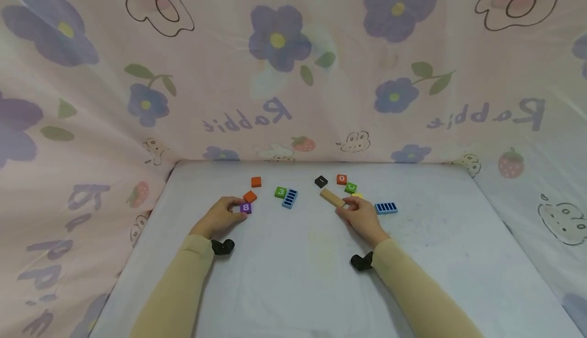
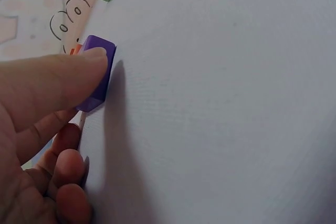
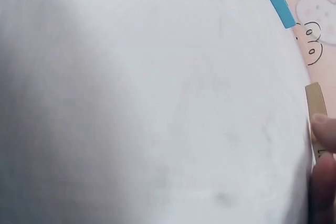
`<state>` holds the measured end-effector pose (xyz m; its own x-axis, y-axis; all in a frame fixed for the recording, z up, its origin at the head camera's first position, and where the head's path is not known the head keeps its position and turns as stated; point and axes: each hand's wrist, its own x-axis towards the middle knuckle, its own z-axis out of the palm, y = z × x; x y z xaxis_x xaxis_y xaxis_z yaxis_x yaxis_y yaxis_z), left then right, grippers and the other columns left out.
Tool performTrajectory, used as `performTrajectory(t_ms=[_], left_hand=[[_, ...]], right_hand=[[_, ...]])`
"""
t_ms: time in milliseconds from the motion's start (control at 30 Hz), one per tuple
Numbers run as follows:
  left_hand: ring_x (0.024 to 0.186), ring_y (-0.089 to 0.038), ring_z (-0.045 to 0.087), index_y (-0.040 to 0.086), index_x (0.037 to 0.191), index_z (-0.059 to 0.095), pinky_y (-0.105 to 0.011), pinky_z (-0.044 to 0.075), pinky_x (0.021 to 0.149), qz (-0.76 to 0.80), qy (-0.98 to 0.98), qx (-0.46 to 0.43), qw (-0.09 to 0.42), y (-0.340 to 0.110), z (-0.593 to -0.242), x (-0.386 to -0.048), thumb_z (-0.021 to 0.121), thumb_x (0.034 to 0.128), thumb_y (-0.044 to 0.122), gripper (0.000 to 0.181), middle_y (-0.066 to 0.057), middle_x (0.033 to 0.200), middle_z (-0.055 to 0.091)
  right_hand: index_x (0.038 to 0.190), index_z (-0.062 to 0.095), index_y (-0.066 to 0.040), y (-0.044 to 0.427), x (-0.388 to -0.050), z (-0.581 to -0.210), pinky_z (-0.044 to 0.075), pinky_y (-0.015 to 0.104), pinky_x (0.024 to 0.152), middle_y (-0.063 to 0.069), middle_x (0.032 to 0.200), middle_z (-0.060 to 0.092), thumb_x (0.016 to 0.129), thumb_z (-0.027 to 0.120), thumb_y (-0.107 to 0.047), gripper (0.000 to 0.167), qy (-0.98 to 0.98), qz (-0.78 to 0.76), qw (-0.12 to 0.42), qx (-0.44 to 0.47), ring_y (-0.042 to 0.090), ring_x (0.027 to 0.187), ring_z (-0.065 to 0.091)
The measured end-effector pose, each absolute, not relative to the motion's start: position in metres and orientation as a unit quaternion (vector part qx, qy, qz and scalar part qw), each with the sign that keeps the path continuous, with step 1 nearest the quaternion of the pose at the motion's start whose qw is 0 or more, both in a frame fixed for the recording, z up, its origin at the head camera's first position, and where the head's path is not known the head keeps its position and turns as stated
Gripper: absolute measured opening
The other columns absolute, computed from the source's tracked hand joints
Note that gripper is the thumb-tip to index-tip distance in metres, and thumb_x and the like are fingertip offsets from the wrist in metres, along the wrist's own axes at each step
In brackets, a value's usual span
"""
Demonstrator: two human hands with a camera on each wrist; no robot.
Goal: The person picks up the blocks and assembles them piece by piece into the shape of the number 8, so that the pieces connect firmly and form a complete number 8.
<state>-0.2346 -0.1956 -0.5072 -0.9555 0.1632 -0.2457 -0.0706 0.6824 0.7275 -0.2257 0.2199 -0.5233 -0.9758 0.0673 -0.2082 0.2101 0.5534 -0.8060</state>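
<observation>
My left hand (image 1: 221, 215) pinches a purple number tile (image 1: 245, 208) marked 8; in the left wrist view the thumb lies across the purple tile (image 2: 97, 42). Just behind it is an orange tile (image 1: 249, 196), with another orange tile (image 1: 256, 182) farther back. Over on the right, my right hand (image 1: 364, 221) holds the near end of a light wooden strip (image 1: 331, 197) between thumb and fingers. The right wrist view shows only part of that wooden strip (image 3: 315, 98) at its edge. Partly hidden behind the right hand is a yellow tile (image 1: 357, 195).
Between the hands lie a green tile (image 1: 281, 192) marked 3 and a blue barred block (image 1: 290, 199). Farther back are a black tile (image 1: 321, 181), an orange-red 0 tile (image 1: 341, 179) and a green tile (image 1: 350, 188). Another blue barred block (image 1: 386, 208) lies right of the right hand.
</observation>
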Motion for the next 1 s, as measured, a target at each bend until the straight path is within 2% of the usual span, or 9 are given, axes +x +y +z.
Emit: performTrajectory(t_ms=[333,533,667,833,1000], left_hand=[[0.108,-0.028,0.043,0.015,0.131,0.057,-0.047,0.036,0.097,0.416,0.898,0.007,0.142,-0.198,-0.508,-0.23,0.074,0.0864,0.03,0.05,-0.012,0.126,0.048],[0.105,-0.027,0.042,0.014,0.129,0.059,-0.042,0.036,0.09,0.435,0.889,-0.001,0.141,-0.195,-0.509,-0.228,0.074,0.086,0.027,0.047,-0.01,0.122,0.048],[0.105,-0.027,0.042,0.015,0.126,0.061,-0.042,0.036,0.091,0.44,0.887,-0.001,0.141,-0.194,-0.509,-0.227,0.075,0.0857,0.028,0.045,-0.01,0.122,0.048],[0.108,-0.029,0.043,0.013,0.126,0.061,-0.046,0.036,0.095,0.433,0.891,0.012,0.135,-0.193,-0.51,-0.226,0.074,0.0863,0.027,0.044,-0.012,0.128,0.048],[0.116,-0.032,0.043,0.011,0.123,0.063,-0.05,0.034,0.1,0.434,0.892,0.026,0.126,-0.193,-0.511,-0.224,0.074,0.086,0.026,0.041,-0.013,0.133,0.047]], right_hand=[[0.127,0.059,-0.014,0.212,-0.226,-0.522,0.042,0.032,0.067,0.008,0.093,0.057,0.088,0.071,-0.036,0.045,0.897,-0.43,0.063,0.079,0.022,0.083,0.05],[0.127,0.061,-0.014,0.215,-0.222,-0.523,0.041,0.033,0.068,0.008,0.097,0.057,0.088,0.071,-0.037,0.047,0.894,-0.436,0.058,0.083,0.022,0.086,0.049],[0.125,0.061,-0.016,0.224,-0.222,-0.525,0.043,0.034,0.076,0.007,0.104,0.058,0.085,0.071,-0.045,0.05,0.879,-0.461,0.085,0.082,0.023,0.094,0.05],[0.12,0.065,-0.02,0.234,-0.221,-0.526,0.039,0.042,0.094,0.006,0.124,0.058,0.079,0.074,-0.053,0.053,0.87,-0.474,0.119,0.062,0.025,0.111,0.049],[0.113,0.069,-0.025,0.234,-0.219,-0.519,0.038,0.043,0.094,0.002,0.122,0.059,0.076,0.077,-0.053,0.047,0.874,-0.462,0.15,0.026,0.024,0.109,0.05]])
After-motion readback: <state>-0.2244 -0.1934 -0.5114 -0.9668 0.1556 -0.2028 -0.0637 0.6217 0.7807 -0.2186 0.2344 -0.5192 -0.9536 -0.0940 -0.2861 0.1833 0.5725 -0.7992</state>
